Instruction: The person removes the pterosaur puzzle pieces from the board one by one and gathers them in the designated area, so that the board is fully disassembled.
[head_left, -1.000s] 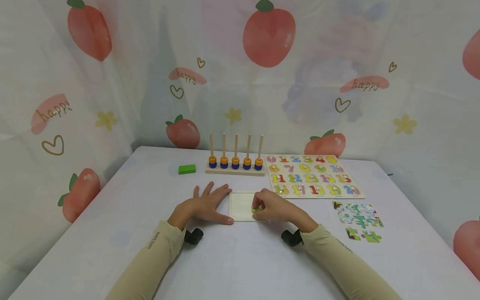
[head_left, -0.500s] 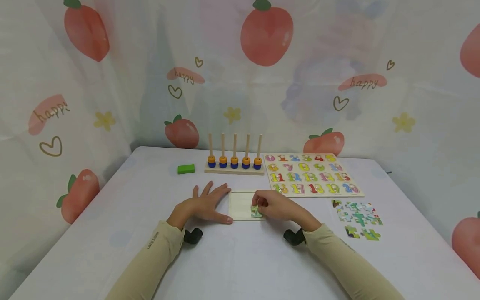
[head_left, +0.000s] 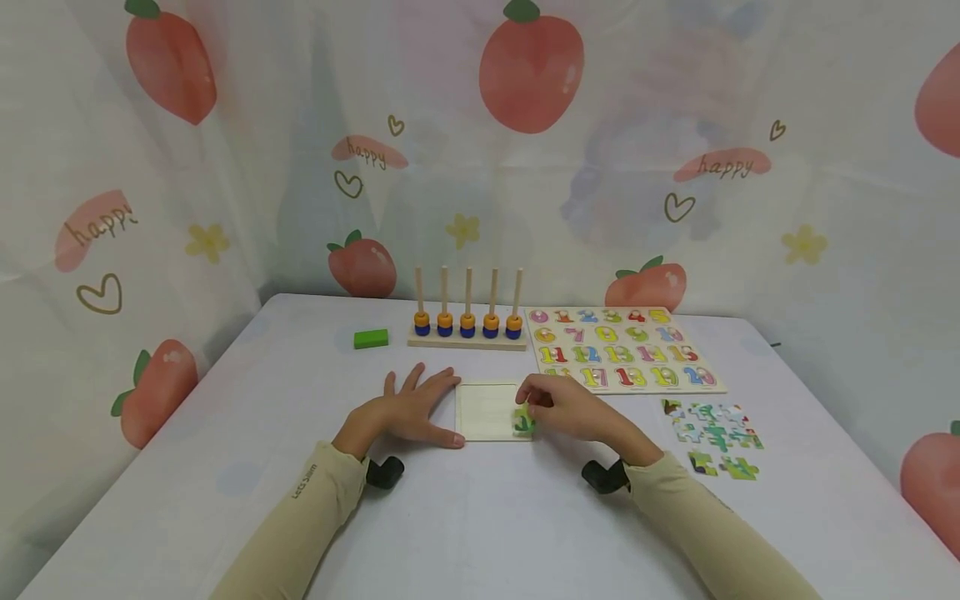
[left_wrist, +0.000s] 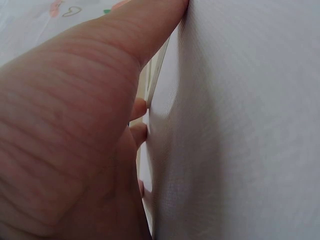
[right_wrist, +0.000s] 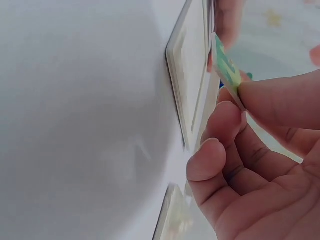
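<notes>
A pale puzzle frame (head_left: 483,412) lies flat on the white table between the two hands. My left hand (head_left: 408,410) rests spread at its left side, thumb and fingertips by the frame's edge. My right hand (head_left: 566,406) pinches a green puzzle piece (head_left: 523,422) over the frame's right end. In the right wrist view, the thumb and a finger grip the puzzle piece (right_wrist: 227,67) by one edge, tilted and raised off the frame (right_wrist: 187,75). The left wrist view shows the left hand (left_wrist: 75,115) close to the tabletop, mostly the thumb side.
Several loose puzzle pieces (head_left: 716,429) lie at the right. Behind the frame stand a peg stacker (head_left: 467,342) with orange and blue beads and a number board (head_left: 626,354). A green block (head_left: 371,338) lies at the back left.
My right hand has shifted slightly right with the puzzle piece, which now shows more of its green printed face. The left hand has stayed in place.
</notes>
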